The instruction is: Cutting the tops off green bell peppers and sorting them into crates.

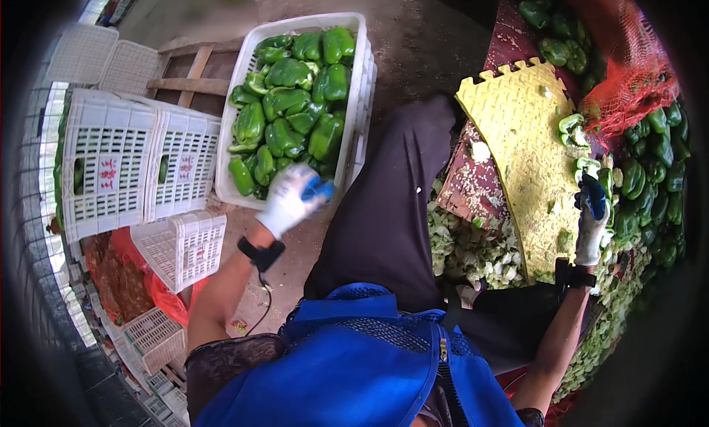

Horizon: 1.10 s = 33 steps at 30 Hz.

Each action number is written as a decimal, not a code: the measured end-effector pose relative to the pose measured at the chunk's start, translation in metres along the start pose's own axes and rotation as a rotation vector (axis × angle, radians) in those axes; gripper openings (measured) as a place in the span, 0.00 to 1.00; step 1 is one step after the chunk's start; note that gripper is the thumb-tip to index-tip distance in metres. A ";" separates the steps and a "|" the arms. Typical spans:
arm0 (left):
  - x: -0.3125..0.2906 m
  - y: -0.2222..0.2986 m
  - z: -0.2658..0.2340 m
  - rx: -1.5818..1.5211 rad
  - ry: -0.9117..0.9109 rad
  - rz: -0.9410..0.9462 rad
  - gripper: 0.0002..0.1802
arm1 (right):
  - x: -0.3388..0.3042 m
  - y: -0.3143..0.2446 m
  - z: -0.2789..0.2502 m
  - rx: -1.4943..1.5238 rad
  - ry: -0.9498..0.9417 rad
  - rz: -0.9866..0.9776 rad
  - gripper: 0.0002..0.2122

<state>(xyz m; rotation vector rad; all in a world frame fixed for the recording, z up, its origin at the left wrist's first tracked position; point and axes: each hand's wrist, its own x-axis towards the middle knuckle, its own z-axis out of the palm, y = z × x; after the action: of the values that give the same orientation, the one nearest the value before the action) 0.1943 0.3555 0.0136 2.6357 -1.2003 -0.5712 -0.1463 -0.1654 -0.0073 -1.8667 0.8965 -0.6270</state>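
My left hand (292, 196), in a white glove with blue fingers, is over the near right corner of a white plastic crate (226, 142). It is blurred by motion; its fingers look apart and I see nothing in them. Green bell peppers (286, 102) fill the crate. My right hand (593, 219), gloved the same way, is at the right edge of a yellow foam mat (521, 131). Its dark blue fingers are drawn together against a pale green cut pepper (587, 167); what they grip is hidden. Another cut pepper (572, 130) lies just beyond.
Whole green peppers (650, 183) are heaped at the far right beside a red mesh bag (631, 76). Pepper scraps (487, 261) lie around the mat. White crates (111, 161) and a wooden pallet (196, 72) stand at left. My leg (384, 198) lies between the crate and mat.
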 end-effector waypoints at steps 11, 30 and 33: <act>-0.035 -0.004 0.104 0.137 0.270 -0.044 0.17 | -0.013 0.016 0.009 0.142 0.017 0.053 0.16; -0.098 -0.039 0.003 -0.056 -0.251 -0.268 0.17 | 0.047 0.012 -0.016 -0.700 0.363 -0.080 0.19; -0.079 -0.034 -0.040 -0.411 0.340 -0.188 0.19 | 0.082 0.011 0.025 -0.868 0.083 -0.072 0.26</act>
<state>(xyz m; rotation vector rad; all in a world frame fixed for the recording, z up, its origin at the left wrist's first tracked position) 0.1868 0.4377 0.0596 2.3751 -0.6604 -0.3329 -0.0826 -0.2206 -0.0241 -2.6591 1.2883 -0.3733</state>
